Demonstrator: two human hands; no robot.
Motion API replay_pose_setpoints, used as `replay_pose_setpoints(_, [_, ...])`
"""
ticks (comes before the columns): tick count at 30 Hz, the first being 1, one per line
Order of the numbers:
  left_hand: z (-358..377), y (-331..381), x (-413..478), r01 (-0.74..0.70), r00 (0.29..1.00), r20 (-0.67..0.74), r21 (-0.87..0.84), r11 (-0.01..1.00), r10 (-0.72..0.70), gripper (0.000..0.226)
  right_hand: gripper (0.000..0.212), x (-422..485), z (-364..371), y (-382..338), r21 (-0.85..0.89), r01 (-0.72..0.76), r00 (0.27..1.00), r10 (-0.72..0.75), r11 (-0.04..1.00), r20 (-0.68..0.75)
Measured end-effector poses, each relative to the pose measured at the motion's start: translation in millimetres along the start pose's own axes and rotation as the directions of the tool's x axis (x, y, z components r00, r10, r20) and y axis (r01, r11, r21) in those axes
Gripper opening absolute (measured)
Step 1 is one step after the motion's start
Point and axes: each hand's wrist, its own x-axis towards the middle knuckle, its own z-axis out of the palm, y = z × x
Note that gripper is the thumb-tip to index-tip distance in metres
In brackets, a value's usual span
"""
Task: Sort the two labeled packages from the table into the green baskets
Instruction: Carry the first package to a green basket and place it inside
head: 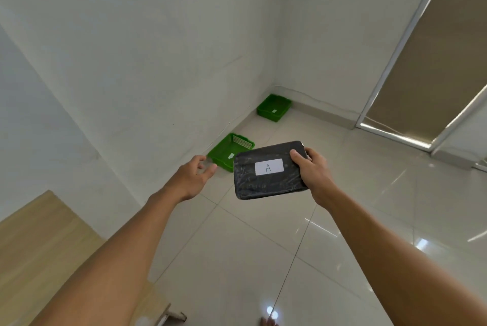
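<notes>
Right hand [313,170] grips package [268,171]; left hand [191,175] empty.

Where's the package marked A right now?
In the head view, the package marked A is held in the air in the right hand, centre frame, partly overlapping the nearer green basket on the floor by the wall.

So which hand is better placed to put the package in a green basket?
The right hand. Its grip is already closed on the black package labeled A, held above the floor near the nearer green basket. The left hand is open and empty.
</notes>
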Motion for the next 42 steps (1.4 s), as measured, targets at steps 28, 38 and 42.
replay_pose_setpoints(28, [80, -98, 561, 0.369, 0.925, -0.091, -0.013, 0.929, -0.369, 0.067, 0.029, 646, 175, 62, -0.224, -0.102, 0.974, 0.143, 0.969, 0.177])
replay_pose_setpoints(38, [249, -312, 774, 0.363, 0.922, -0.156, 0.022, 0.932, -0.355, 0.073, 0.03, 895, 289, 329, -0.288, 0.005, 0.979, 0.054, 0.958, 0.194])
replay_pose_setpoints(42, [310, -391, 845, 0.324, 0.93, -0.186, 0.014, 0.946, -0.316, 0.08, 0.023, 970, 330, 438, -0.335, 0.081, 0.966, 0.008, 0.939, 0.257])
